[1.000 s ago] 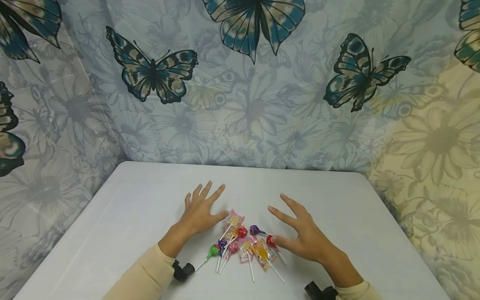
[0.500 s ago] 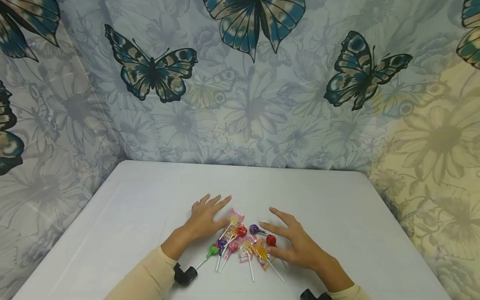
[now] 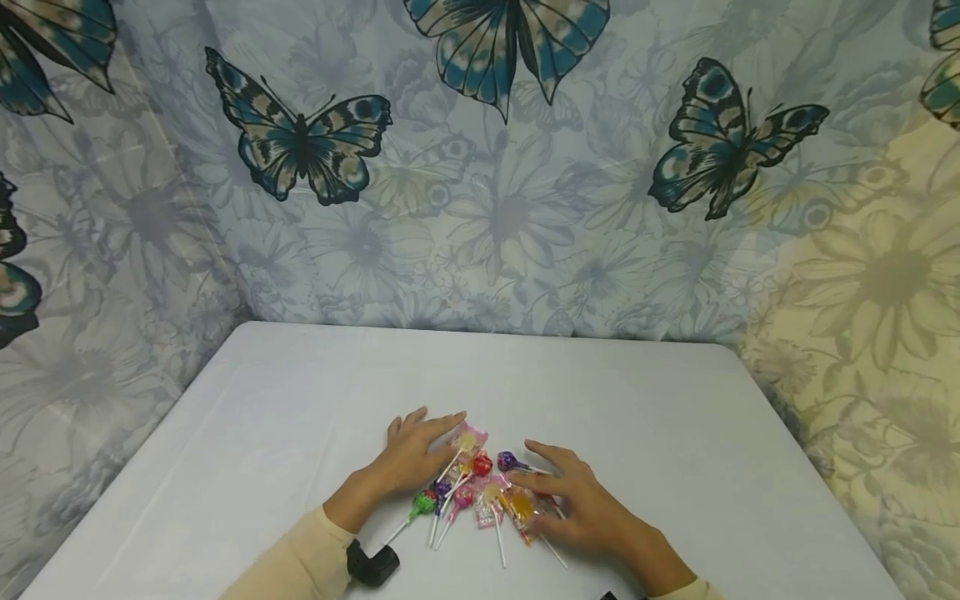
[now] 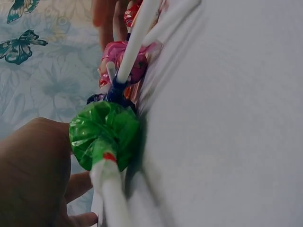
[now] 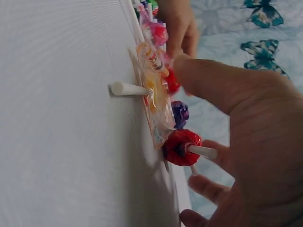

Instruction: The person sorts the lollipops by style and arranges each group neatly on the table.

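Lollipops lie loosely clustered at the near middle of the white table in the head view, between left hand and right hand, both released, fingers relaxed; light, low contact would probably suit, as round heads may roll. The left wrist view shows a green lollipop, its wrapping glossy and pleated; the right wrist view, a ball-shaped red lollipop beside clear, crinkled film

Soft, even head-view light, yellowish at right; dimmer wrist views, with soft-edged shadows on the white table
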The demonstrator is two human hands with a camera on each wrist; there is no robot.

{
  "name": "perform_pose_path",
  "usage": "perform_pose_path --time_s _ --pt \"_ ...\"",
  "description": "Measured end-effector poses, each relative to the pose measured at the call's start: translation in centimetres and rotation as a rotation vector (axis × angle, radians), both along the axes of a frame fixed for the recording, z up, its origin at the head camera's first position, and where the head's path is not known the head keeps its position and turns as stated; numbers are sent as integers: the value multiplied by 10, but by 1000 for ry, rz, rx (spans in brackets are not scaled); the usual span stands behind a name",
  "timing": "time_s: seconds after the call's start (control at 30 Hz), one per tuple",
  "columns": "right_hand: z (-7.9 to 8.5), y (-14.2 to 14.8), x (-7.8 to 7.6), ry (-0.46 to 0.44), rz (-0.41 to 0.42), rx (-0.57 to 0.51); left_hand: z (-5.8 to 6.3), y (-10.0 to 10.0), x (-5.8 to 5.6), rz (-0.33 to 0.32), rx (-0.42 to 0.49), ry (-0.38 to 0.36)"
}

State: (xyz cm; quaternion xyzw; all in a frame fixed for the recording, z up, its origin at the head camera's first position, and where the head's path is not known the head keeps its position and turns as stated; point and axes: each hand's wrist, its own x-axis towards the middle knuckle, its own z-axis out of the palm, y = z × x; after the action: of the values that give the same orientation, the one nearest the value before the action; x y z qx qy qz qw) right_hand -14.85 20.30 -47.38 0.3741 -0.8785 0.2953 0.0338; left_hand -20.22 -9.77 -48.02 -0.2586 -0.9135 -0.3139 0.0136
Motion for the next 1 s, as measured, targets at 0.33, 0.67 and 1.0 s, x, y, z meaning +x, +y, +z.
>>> perform_pose_path --time_s 0.33,0.67,1.0 --pt "-4 -4 6 -132 -87 160 -4 5 4 3 14 15" --pt "-3 -5 5 -155 -102 206 -7 7 1 25 71 28" --pt "-1 -4 6 -193 -124 215 -4 9 0 112 372 -44"
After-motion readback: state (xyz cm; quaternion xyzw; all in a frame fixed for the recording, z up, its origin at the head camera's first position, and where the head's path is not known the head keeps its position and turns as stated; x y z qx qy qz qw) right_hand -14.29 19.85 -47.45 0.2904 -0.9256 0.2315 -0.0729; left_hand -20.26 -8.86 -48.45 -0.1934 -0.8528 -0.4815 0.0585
